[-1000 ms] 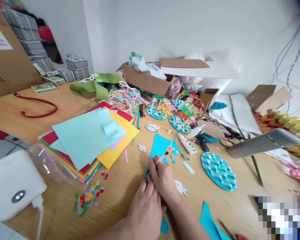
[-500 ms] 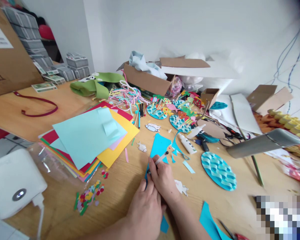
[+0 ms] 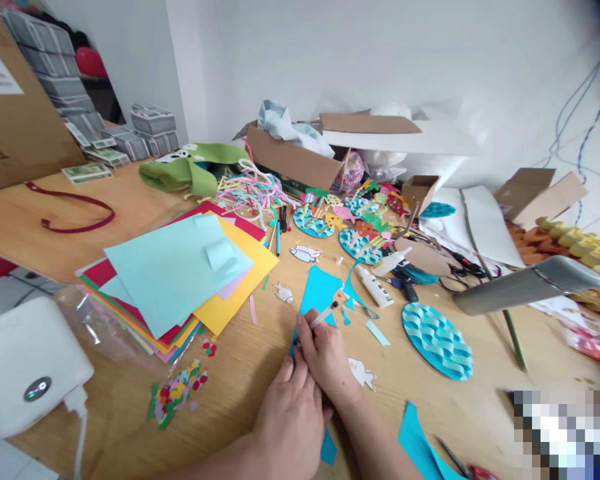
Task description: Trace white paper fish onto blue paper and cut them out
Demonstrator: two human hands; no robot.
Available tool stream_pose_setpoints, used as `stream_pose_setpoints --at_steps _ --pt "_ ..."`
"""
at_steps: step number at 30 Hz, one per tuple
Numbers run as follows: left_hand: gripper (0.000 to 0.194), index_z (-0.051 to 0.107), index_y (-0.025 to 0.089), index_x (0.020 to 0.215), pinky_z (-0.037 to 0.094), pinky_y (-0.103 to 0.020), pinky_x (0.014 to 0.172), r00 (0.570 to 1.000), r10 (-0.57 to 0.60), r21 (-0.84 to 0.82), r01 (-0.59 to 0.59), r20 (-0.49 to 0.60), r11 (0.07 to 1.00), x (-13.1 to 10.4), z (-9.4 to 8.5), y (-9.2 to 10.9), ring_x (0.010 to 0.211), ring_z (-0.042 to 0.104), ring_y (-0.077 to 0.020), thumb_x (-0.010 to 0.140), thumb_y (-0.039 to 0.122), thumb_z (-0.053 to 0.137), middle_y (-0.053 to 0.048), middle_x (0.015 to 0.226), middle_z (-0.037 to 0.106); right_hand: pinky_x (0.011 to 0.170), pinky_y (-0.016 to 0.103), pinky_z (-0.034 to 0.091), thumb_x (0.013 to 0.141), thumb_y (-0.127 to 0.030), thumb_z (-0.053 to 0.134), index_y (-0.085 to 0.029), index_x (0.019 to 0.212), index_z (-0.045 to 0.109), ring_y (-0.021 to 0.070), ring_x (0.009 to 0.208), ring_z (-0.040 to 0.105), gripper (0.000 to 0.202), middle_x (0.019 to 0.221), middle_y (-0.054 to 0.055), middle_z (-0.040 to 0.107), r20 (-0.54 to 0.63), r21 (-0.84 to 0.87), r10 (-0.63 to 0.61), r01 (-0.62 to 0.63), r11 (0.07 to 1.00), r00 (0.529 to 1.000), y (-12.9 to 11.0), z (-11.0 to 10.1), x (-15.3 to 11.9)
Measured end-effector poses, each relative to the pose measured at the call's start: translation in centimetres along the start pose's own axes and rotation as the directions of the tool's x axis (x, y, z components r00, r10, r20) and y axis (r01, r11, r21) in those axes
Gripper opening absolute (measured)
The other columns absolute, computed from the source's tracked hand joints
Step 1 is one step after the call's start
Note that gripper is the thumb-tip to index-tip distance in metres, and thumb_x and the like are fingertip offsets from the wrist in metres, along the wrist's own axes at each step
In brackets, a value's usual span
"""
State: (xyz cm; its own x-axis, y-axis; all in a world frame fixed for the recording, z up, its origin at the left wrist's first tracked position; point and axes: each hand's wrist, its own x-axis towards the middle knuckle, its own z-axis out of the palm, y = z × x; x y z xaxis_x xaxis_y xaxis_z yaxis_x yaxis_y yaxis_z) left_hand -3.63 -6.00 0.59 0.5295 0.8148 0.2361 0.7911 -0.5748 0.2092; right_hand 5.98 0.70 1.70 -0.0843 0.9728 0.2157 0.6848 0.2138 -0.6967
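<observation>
A pen (image 3: 325, 313) with a pale barrel and dark end is gripped in my right hand (image 3: 327, 353), tilted over the blue sheet (image 3: 320, 288). My left hand (image 3: 293, 407) lies against my right wrist, its fingers extended and resting on the blue sheet's lower part, most of which the hands cover. Right of my right hand lies a white paper fish (image 3: 363, 375). Another small paper fish (image 3: 284, 293) is left of the sheet, and a third (image 3: 305, 254) sits above it. Small blue scraps (image 3: 349, 305) lie beside the sheet.
Coloured paper (image 3: 170, 273) is stacked at left, above paper bits (image 3: 180, 393). A white device (image 3: 30, 367) stands at far left. On the right are glue bottles (image 3: 377, 288), a wavy blue oval (image 3: 437, 342), a silver flask (image 3: 525, 287) and red-handled scissors (image 3: 480, 473).
</observation>
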Motion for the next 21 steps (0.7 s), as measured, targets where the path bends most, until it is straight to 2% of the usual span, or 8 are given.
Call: stream_pose_setpoints --at_steps 4,8,12,16,19,21 --pt "0.047 0.063 0.007 0.123 0.040 -0.038 0.099 0.999 0.014 0.010 -0.014 -0.043 1.000 0.0 -0.1 -0.1 0.115 0.054 -0.0287 0.087 0.037 0.061 -0.012 0.126 0.064 0.047 0.025 0.028 0.096 -0.037 0.038 -0.024 0.065 0.033 0.0107 0.044 0.030 0.033 0.051 -0.008 0.033 -0.013 0.002 -0.006 0.006 1.000 1.000 0.1 0.2 0.0" --pt "0.045 0.064 0.007 0.121 0.042 -0.038 0.096 0.999 0.001 0.013 0.000 -0.044 1.000 0.1 0.0 -0.1 0.112 0.057 -0.0283 0.087 0.037 0.061 -0.013 0.123 0.065 0.047 0.025 0.028 0.096 -0.037 0.039 -0.024 0.065 0.033 0.0102 0.044 0.031 0.035 0.051 -0.008 0.033 -0.076 0.034 0.017 -0.015 0.999 0.997 0.1 0.1 -0.3" --pt "0.044 0.066 0.006 0.118 0.044 -0.039 0.095 0.999 -0.017 0.008 0.017 -0.031 1.000 0.1 0.1 -0.1 0.111 0.058 -0.0287 0.089 0.038 0.057 -0.016 0.122 0.065 0.047 0.024 0.031 0.096 -0.041 0.042 -0.022 0.065 0.041 0.0103 0.045 0.036 0.037 0.053 -0.006 0.039 -0.185 0.077 0.073 -0.060 0.995 0.980 -0.1 -0.5 -0.5" --pt "0.047 0.060 0.001 0.125 0.043 -0.039 0.099 0.999 -0.007 -0.011 0.007 -0.036 1.000 0.3 0.0 -0.6 0.117 0.055 -0.0298 0.090 0.032 0.050 -0.020 0.127 0.061 0.050 0.024 0.038 0.095 -0.042 0.048 -0.020 0.072 0.051 0.0121 0.051 0.047 0.032 0.059 -0.002 0.052 -0.358 0.179 0.112 -0.049 0.983 0.927 -0.2 -1.4 0.0" --pt "0.048 0.057 -0.002 0.126 0.042 -0.042 0.100 0.999 0.041 -0.026 -0.040 0.020 0.999 0.7 -0.8 -1.2 0.116 0.054 -0.0323 0.087 0.024 0.047 -0.022 0.126 0.060 0.055 0.024 0.042 0.093 -0.042 0.052 -0.020 0.075 0.053 0.0134 0.059 0.052 0.029 0.065 -0.001 0.056 -0.451 0.252 0.125 -0.009 0.968 0.884 -0.3 -2.3 0.5" --pt "0.045 0.059 -0.001 0.123 0.044 -0.044 0.097 0.989 0.075 -0.041 -0.070 0.129 0.997 1.3 -1.9 -1.5 0.112 0.056 -0.0335 0.084 0.018 0.047 -0.022 0.122 0.061 0.052 0.024 0.041 0.091 -0.043 0.056 -0.020 0.076 0.052 0.0123 0.056 0.050 0.028 0.064 -0.002 0.054 -0.451 0.322 0.157 -0.003 0.947 0.879 -0.6 -3.2 0.5"
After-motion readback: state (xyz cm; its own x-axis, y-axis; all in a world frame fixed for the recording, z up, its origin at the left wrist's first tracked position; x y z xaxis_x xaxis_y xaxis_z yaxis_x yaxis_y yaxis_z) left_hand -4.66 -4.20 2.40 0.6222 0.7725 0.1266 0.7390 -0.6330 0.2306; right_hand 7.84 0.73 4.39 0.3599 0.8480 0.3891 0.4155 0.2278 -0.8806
